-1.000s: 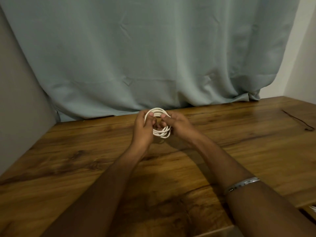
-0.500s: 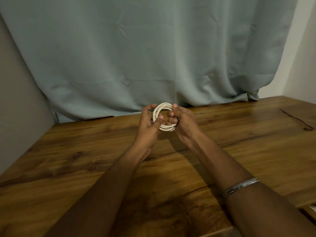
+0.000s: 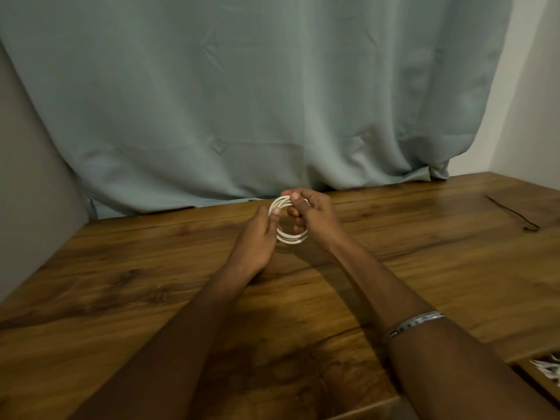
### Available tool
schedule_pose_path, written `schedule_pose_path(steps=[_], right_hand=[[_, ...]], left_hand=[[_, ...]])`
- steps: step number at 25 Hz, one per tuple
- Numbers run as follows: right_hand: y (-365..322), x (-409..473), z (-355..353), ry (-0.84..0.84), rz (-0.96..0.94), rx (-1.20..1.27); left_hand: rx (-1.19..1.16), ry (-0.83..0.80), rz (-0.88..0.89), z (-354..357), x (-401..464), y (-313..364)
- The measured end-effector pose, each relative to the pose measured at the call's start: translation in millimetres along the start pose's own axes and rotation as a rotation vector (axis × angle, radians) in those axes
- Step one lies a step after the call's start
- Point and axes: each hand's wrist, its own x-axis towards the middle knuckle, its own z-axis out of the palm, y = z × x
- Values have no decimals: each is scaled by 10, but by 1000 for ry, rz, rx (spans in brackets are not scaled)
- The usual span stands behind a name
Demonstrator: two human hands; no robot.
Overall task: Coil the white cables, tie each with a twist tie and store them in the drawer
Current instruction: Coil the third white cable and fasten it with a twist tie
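A pale grey-green curtain hung behind a dark-grained wooden surface, with bare wall to either side.

Above the far middle of that surface, both hands held a white cable wound into a small ring of several turns, lifted clear of the wood and standing roughly upright. The left hand gripped the ring's left side, thumb pressed against the strands, fingers curled behind. The right hand was closed around the upper right of the ring, its fingers hooked through and over the loops. Whether a loose end was pinched under the right hand's fingers could not be told; they hid that part.

The coil looked fully wound, so the step in hand seemed to be squaring it up for tying. To do that well, the turns should be kept stacked and even, with one hand holding firmly at a single point while the other frees itself to fetch a tie; letting go on both sides would probably let the springy loops fan open. Any cable end should be tucked along the bundle where the tie will cross.

Farther out, a thin dark strand, likely a twist tie, lay on the surface well to the right. A metal bangle circled the right forearm. At the lower right edge an open drawer showed something white inside.
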Motion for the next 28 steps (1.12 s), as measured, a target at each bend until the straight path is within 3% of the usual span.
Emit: schedule_pose_path(steps=[3,6,11,15,20,24,28], right_hand=[[-84,-2,-129,-18,8,85],[-199,-16,-439,-16,11,177],[-281,-295,-1346,131,64,191],[-439,-528,-2083,382,106,-90],[-379,-372,-3242,797,152,-732],[-302,-236,-3954,899,413,-1283],[-113,-81,-4207,925,613,-1570]], left_hand=[[-163,48,-2,43,117,133],[-384,-58,-10,243,275,347],[-410,-31,-92,1338,433,715],[-292,4,-106,2145,412,1094],[-218,14,7,2569,380,1164],[-241,34,48,2614,408,1079],[-260,58,-14,2678,500,990]])
